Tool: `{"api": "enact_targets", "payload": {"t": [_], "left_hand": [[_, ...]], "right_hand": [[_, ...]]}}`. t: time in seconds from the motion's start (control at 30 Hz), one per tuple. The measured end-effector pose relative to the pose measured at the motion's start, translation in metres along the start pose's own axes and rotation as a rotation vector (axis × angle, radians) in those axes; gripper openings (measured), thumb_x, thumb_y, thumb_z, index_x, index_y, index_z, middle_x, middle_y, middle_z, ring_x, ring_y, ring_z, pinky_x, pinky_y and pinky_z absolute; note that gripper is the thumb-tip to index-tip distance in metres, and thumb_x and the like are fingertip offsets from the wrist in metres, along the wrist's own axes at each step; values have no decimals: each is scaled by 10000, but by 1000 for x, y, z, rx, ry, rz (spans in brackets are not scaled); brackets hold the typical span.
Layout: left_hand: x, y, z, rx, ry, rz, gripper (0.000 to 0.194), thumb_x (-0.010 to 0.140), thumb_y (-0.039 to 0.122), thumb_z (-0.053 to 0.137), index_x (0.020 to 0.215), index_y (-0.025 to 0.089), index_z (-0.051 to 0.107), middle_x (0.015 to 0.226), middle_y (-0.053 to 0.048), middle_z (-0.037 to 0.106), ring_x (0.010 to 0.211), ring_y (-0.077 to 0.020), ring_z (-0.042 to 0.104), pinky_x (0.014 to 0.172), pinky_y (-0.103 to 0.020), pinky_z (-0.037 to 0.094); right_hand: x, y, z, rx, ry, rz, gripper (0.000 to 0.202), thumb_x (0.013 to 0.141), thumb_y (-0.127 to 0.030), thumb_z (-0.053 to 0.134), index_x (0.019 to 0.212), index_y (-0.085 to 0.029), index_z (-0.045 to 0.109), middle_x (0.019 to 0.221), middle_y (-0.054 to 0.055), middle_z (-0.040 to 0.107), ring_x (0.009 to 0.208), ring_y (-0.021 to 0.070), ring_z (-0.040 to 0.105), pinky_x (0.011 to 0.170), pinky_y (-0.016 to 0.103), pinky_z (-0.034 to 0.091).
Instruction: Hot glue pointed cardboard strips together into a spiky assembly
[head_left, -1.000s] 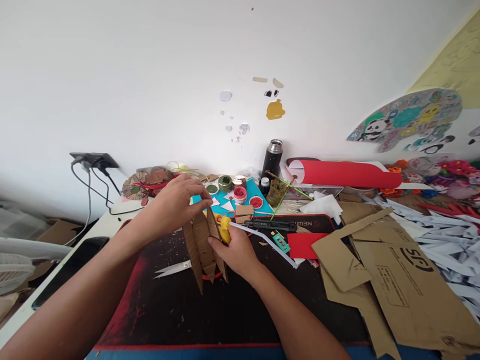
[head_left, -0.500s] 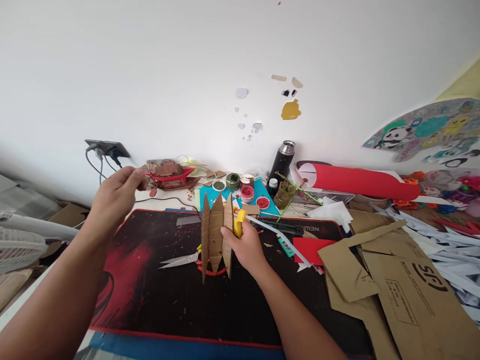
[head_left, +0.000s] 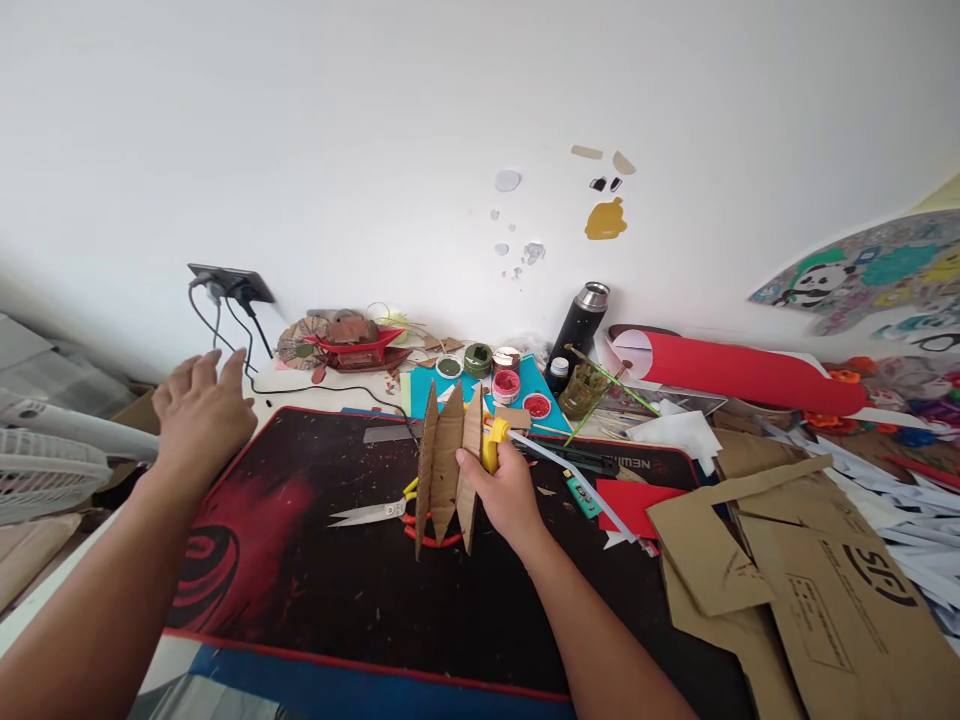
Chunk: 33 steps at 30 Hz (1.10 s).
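Note:
My right hand point(head_left: 512, 497) grips a folded cardboard piece point(head_left: 448, 465) with pointed ends, thumb pressed on its right panel. The piece stands upright above the mat. Close against the same hand is a yellow glue gun point(head_left: 495, 440) with a long whitish glue stick point(head_left: 574, 472) trailing to the right; I cannot tell whether hidden fingers hold it. My left hand point(head_left: 204, 410) is raised at the left with fingers spread and nothing in it. Scissors point(head_left: 373, 514) with red and yellow handles lie behind the cardboard piece, partly hidden. A red model boat point(head_left: 360, 345) sits by the wall.
A black and red desk mat point(head_left: 300, 600) covers the desk's front. Paint jars point(head_left: 478, 360) stand on blue paper at the back, near a black flask point(head_left: 581, 325). Cardboard sheets point(head_left: 802, 590) and a red paper roll point(head_left: 750, 372) lie at right. Cables point(head_left: 240, 300) hang at left.
My left hand has moved left, away from the red boat's end, and its pinched fingers have spread. The view has shifted slightly; my right hand still grips the cardboard piece.

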<state>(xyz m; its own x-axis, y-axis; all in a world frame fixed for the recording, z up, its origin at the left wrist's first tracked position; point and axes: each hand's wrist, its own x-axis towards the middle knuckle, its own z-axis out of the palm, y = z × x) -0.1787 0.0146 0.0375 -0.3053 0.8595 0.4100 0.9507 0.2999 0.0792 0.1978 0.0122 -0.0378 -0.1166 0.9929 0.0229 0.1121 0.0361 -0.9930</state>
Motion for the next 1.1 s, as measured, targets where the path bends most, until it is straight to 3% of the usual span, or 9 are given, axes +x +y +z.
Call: {"api": "enact_targets", "payload": {"t": [0.03,0.1,0.23,0.37,0.47,0.57,0.77,0.97,1.1], "left_hand": [[-3,7,0,-51,33,24,565,1001,418,554,1469,102,583,1591,-296,535,1493,-533,431,1128,-773,387],[-11,29,-2,-241,2,75,637,993,484,592,1486,83,571,1588,-287,551,1493,-488,465,1186,-709,387],[-31,90,-10,-870,-398,101,681,1002,639,571,1514,190,552,1338,-149,757,1229,-338,700,1063,-514,561],[-53,140,-9,-1046,-620,219,654,962,698,621,1402,216,644,1242,-113,797,1159,-321,736,1053,-476,563],[-61,160,-6,-1122,-731,274,576,981,670,623,1344,227,683,1334,-99,773,1238,-320,715,1070,-430,560],[-61,170,-4,-1153,-753,285,565,995,658,609,1347,221,679,1363,-97,763,1211,-314,726,1041,-412,574],[-56,186,-4,-977,-633,273,486,1003,593,570,1299,228,693,1203,-72,810,1080,-324,745,916,-406,580],[-51,181,-5,-979,-596,195,516,960,629,596,1234,211,723,1153,-78,817,1059,-344,747,904,-429,586],[-44,168,-2,-1082,-663,114,561,911,689,663,1193,209,738,1094,-65,830,1012,-345,762,843,-410,619]], "right_hand": [[0,0,0,13,-2,2,354,858,-502,747,1014,-187,704,983,74,774,884,257,699,809,369,544],[1,0,0,34,-2,11,350,855,-496,751,1019,-190,708,976,67,773,874,253,698,810,369,546],[2,0,-3,52,13,38,369,844,-522,752,988,-185,710,922,53,757,827,241,674,776,361,541],[5,-1,-6,31,71,72,384,819,-562,772,897,-196,687,833,33,725,763,231,650,706,345,529],[7,-1,-7,107,69,70,400,823,-556,772,988,-197,711,950,61,777,863,262,708,780,370,567],[7,0,-5,137,53,72,408,835,-561,763,1026,-203,714,1010,76,794,918,283,731,804,386,585],[4,3,-4,73,20,51,416,862,-551,763,1061,-188,717,1012,67,782,899,251,711,799,359,578],[3,3,-5,208,-48,135,518,853,-696,756,976,-206,642,723,-16,654,556,157,564,499,277,450],[7,1,-6,323,-11,166,586,839,-777,722,912,-210,594,732,-6,662,470,117,530,412,244,342]]}}
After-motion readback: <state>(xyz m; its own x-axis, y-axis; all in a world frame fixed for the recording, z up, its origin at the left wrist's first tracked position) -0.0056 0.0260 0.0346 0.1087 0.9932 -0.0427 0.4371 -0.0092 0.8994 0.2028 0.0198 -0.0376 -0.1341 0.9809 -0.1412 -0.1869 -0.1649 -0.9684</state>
